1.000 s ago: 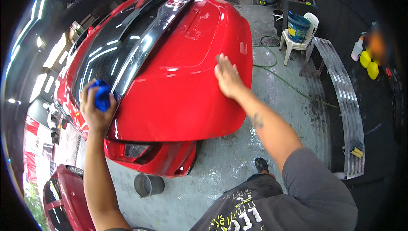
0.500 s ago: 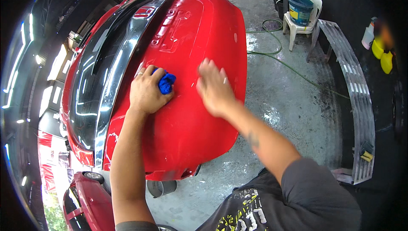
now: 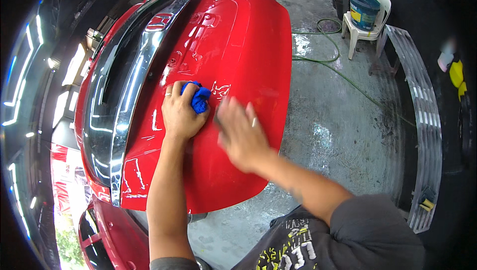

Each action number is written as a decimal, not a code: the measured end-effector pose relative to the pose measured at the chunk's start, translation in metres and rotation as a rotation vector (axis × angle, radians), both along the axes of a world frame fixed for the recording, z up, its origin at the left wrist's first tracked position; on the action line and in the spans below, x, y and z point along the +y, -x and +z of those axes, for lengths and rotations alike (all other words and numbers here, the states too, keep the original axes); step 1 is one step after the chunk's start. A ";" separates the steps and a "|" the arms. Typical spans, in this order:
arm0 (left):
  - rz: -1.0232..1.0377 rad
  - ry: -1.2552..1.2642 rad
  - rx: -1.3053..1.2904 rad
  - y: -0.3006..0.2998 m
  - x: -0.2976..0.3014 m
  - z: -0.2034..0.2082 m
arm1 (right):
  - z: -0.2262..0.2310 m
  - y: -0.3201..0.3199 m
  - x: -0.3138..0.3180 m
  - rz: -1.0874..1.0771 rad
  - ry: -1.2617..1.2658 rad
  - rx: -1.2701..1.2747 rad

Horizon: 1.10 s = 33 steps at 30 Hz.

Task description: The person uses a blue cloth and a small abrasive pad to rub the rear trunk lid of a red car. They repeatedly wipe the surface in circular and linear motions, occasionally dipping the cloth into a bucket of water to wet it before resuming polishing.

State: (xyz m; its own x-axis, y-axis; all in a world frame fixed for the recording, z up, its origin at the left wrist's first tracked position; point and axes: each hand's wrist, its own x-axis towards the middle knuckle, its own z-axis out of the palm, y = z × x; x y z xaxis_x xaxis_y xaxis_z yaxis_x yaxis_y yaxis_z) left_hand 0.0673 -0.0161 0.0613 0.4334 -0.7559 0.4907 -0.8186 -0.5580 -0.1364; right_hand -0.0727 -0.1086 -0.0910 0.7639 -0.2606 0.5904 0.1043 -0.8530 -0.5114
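A glossy red car's rear lid (image 3: 258, 66) lies beneath both hands, with a chrome strip (image 3: 136, 76) along its left side. My left hand (image 3: 183, 113) is closed on a bunched blue cloth (image 3: 199, 101) and rests on the red panel. To its right, my right hand (image 3: 243, 133) lies flat on the paint, fingers stretched out and blurred by motion. A dark edge shows beside its fingers; I cannot make out whether something is under the palm. Wet-looking light reflections mark the panel near both hands.
The car's rear window (image 3: 107, 101) is to the left. On the right, a blue bucket (image 3: 365, 11) sits on a white chair (image 3: 380, 9), near a green hose (image 3: 343, 73) on the wet floor. A long metal bench (image 3: 422, 106) lines the right side. Another red car (image 3: 117, 235) stands lower left.
My right hand has swept over the panel toward me. The left hand keeps the blue cloth in its grip. The whole view has shifted slightly.
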 end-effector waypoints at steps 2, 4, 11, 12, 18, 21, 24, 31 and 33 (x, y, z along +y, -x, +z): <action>0.004 0.031 -0.034 -0.002 -0.002 -0.004 | 0.000 0.029 0.016 0.162 0.019 0.044; 0.001 0.028 -0.072 -0.005 0.001 -0.007 | 0.000 0.016 -0.011 0.192 0.034 0.035; -0.074 -0.011 0.017 0.001 -0.020 0.002 | 0.003 -0.078 -0.134 -0.081 -0.270 0.000; -0.057 -0.020 0.028 0.002 -0.010 0.002 | -0.011 -0.053 -0.089 -0.030 -0.186 -0.007; -0.087 -0.035 0.043 0.003 -0.005 -0.002 | -0.039 0.043 -0.018 0.198 -0.072 0.012; -0.133 -0.033 0.008 0.006 -0.016 0.002 | -0.024 -0.049 -0.119 -0.062 -0.084 -0.019; -0.206 -0.062 0.008 0.006 -0.021 0.004 | -0.002 -0.067 -0.146 -0.112 -0.287 0.044; -0.235 -0.114 0.049 0.001 -0.001 -0.004 | -0.073 0.095 0.034 0.222 -0.088 0.104; -0.252 -0.117 0.046 0.000 -0.006 -0.003 | -0.058 0.044 -0.014 -0.017 -0.159 0.029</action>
